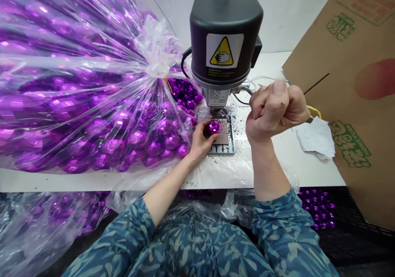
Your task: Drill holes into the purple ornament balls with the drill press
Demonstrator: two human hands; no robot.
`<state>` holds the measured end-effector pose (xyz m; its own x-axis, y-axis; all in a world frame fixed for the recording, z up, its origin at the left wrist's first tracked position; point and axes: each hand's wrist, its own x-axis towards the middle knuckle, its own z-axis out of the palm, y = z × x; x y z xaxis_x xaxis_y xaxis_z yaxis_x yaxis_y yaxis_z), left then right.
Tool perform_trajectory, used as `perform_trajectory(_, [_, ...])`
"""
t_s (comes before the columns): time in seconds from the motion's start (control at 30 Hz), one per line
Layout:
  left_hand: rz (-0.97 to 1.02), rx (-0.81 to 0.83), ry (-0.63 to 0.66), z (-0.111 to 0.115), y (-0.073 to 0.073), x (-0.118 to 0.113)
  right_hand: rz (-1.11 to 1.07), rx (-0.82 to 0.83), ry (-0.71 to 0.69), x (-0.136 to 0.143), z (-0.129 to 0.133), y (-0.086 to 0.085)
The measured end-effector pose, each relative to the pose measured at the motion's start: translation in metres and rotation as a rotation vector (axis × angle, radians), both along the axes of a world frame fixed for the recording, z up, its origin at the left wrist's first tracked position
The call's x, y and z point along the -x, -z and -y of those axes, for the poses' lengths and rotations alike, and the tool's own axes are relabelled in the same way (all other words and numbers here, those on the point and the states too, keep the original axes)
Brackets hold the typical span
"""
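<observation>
My left hand (202, 139) pinches a shiny purple faceted ball (214, 126) between thumb and fingers. The ball rests on a flat board (222, 135) on the slotted metal base (230, 148), right under the chuck (215, 111) of a black drill press (226, 26). Whether the bit is inside the ball I cannot tell. To the right of the press, my right hand (274, 108) is raised in a closed fist around the press's lever, which the fingers mostly hide. Dark shavings lie around the base.
A large clear plastic bag (92, 104) of purple balls fills the left of the white table (234, 174). Loose purple balls (185, 92) lie behind it. On the right are a crumpled white cloth (316, 139) and a tall cardboard box (354, 84). More purple balls (317, 209) sit below the table.
</observation>
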<state>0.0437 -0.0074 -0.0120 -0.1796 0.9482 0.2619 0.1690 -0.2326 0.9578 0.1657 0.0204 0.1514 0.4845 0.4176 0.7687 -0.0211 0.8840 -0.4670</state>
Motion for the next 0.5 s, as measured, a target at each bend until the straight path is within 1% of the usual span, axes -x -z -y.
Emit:
perform_trajectory(0.13, [-0.009,-0.001,-0.003,0.000,0.001,0.000,0.022,-0.042,0.006,-0.001,-0.004,0.010])
perform_trajectory(0.27, [-0.011,-0.011,-0.006,0.000,0.003,0.001,0.056,-0.167,-0.001,-0.002,-0.009,0.021])
perform_trajectory(0.37, [-0.012,-0.013,0.000,0.000,0.003,0.001,0.052,-0.239,-0.011,-0.003,-0.012,0.025])
perform_trajectory(0.5, [-0.012,-0.002,-0.001,0.001,0.001,0.000,0.089,-0.261,0.004,-0.005,-0.016,0.029])
